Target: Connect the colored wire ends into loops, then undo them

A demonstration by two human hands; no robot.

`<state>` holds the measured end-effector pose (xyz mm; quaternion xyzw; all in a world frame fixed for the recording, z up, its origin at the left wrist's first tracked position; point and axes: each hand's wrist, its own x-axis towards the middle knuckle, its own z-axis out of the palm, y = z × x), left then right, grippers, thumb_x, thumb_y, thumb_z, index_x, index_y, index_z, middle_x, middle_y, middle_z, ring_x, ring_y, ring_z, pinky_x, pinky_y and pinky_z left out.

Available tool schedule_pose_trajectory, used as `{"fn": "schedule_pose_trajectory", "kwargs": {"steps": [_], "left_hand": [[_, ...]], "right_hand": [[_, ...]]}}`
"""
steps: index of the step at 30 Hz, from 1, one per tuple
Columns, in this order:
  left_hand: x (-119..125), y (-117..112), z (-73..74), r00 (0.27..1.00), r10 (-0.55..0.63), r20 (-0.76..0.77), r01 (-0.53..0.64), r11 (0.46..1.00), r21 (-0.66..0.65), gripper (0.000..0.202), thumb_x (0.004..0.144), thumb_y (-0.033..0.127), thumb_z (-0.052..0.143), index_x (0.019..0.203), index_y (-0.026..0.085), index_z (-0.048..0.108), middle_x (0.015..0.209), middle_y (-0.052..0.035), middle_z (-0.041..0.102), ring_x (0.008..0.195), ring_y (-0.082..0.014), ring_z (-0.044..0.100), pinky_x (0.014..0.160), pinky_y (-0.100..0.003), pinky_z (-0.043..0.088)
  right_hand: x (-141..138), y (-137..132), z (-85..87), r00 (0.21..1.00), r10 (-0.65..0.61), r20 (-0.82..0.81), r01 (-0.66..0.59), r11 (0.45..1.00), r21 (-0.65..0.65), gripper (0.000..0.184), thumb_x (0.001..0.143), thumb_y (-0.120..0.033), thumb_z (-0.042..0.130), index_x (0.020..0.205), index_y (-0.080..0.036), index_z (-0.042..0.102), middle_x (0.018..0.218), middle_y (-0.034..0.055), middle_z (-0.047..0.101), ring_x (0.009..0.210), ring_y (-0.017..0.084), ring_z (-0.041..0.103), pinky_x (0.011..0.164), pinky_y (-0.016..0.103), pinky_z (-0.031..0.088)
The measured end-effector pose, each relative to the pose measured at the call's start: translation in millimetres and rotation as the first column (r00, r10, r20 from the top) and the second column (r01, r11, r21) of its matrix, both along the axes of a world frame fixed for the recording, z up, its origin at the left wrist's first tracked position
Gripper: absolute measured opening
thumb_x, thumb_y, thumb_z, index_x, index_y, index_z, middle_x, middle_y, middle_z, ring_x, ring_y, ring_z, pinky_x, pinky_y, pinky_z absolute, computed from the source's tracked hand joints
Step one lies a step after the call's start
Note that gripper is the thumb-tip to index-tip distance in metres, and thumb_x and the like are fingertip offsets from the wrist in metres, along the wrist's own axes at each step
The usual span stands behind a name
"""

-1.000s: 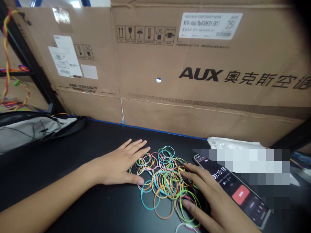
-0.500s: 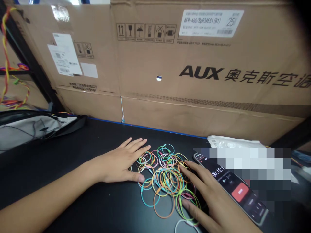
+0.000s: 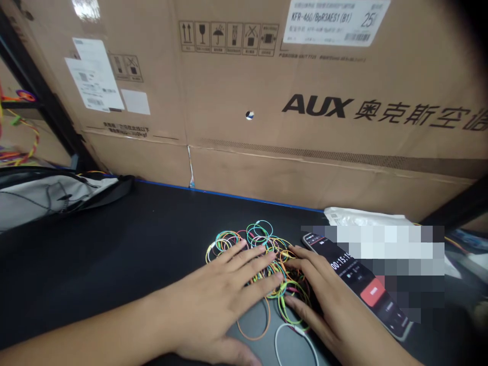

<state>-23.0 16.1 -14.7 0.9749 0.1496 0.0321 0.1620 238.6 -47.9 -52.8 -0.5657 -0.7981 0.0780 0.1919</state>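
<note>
Two open grips: my left hand (image 3: 213,300) and right hand (image 3: 324,290) lie spread on the tangled coloured cord loops (image 3: 259,233), seemingly holding none; the next move calls for pinching one free.

An AUX air-conditioner carton (image 3: 316,101) towers before me; on my black workbench (image 3: 114,229) lie a smartphone (image 3: 354,277) showing a timer, white plastic packaging (image 3: 362,217) behind it, and a grey-and-black bag (image 3: 38,199) far left.

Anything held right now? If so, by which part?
Nothing is gripped. The left hand and right hand both rest open on the pile of coloured wire loops, fingers spread, with no loop visibly pinched.
</note>
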Motion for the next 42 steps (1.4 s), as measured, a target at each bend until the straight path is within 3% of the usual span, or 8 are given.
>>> {"fn": "schedule_pose_trajectory", "kwargs": {"steps": [4,9,13,18,22,31,37,42], "left_hand": [[-2,11,1.3,0.998,0.025,0.052,-0.026,0.999,0.020,0.078,0.097,0.067,0.051,0.161,0.029,0.029,0.169,-0.0094,0.027,0.155,-0.0315,0.028,0.130,-0.054,0.014],[1,17,1.2,0.989,0.054,0.139,-0.071,0.991,0.117,0.043,0.104,0.040,0.052,0.145,0.025,0.054,0.152,-0.0086,0.054,0.136,-0.0286,0.053,0.118,-0.048,0.039],[5,20,-3.7,0.962,0.083,0.259,-0.116,0.987,0.114,0.037,0.102,0.028,0.056,0.139,0.022,0.057,0.140,-0.0081,0.063,0.134,-0.0281,0.052,0.115,-0.048,0.041],[6,21,-8.5,0.949,0.142,0.282,-0.176,0.980,0.097,0.041,0.104,0.014,0.045,0.143,0.023,0.052,0.141,-0.0063,0.061,0.137,-0.0253,0.046,0.115,-0.046,0.040],[8,18,-7.9,0.955,0.195,0.223,-0.224,0.968,0.110,0.044,0.099,0.019,0.056,0.143,0.023,0.051,0.145,-0.0095,0.054,0.141,-0.0299,0.041,0.116,-0.052,0.039],[14,15,-3.4,0.938,0.266,0.221,-0.303,0.941,0.152,0.021,0.096,0.027,0.067,0.113,0.019,0.059,0.132,-0.0107,0.058,0.128,-0.0308,0.051,0.107,-0.050,0.045],[15,13,-9.4,0.927,0.283,0.248,-0.329,0.929,0.171,0.027,0.097,0.028,0.066,0.121,0.019,0.057,0.143,-0.0124,0.054,0.140,-0.0323,0.043,0.114,-0.051,0.040],[16,14,-9.0,0.922,0.298,0.247,-0.342,0.926,0.158,0.023,0.097,0.029,0.066,0.115,0.019,0.057,0.140,-0.0119,0.056,0.135,-0.0319,0.048,0.109,-0.050,0.045]], "right_hand": [[-2,-1,-1.4,1.000,0.003,-0.024,-0.003,1.000,0.020,0.034,0.099,-0.028,0.059,0.132,-0.021,0.058,0.152,0.0177,0.049,0.144,0.034,0.046,0.114,0.057,0.045],[-4,-1,-3.3,0.999,0.042,-0.003,-0.041,0.995,0.088,0.043,0.102,-0.026,0.053,0.145,-0.027,0.055,0.153,0.0146,0.050,0.143,0.034,0.048,0.113,0.058,0.046],[-6,1,-4.5,0.997,0.073,0.030,-0.076,0.990,0.115,0.044,0.106,-0.027,0.046,0.148,-0.026,0.055,0.152,0.0162,0.051,0.142,0.035,0.049,0.112,0.060,0.047],[-6,3,-5.7,0.995,0.085,0.055,-0.091,0.989,0.113,0.044,0.107,-0.028,0.043,0.148,-0.023,0.055,0.153,0.0172,0.051,0.143,0.035,0.048,0.112,0.061,0.047],[-7,3,-4.2,0.994,0.077,0.072,-0.083,0.993,0.089,0.047,0.107,-0.034,0.046,0.153,-0.027,0.049,0.155,0.0148,0.049,0.145,0.034,0.045,0.114,0.062,0.044],[-9,3,-3.0,0.994,0.069,0.086,-0.075,0.995,0.065,0.048,0.106,-0.034,0.047,0.154,-0.027,0.046,0.155,0.0143,0.048,0.145,0.034,0.043,0.116,0.062,0.041],[-11,4,-0.8,0.994,0.066,0.089,-0.072,0.995,0.063,0.050,0.105,-0.032,0.047,0.154,-0.025,0.045,0.153,0.0163,0.047,0.144,0.033,0.043,0.115,0.059,0.043],[-15,5,1.8,0.994,0.076,0.083,-0.081,0.995,0.061,0.046,0.105,-0.029,0.049,0.151,-0.027,0.049,0.151,0.0160,0.048,0.142,0.033,0.045,0.113,0.060,0.043]]}}
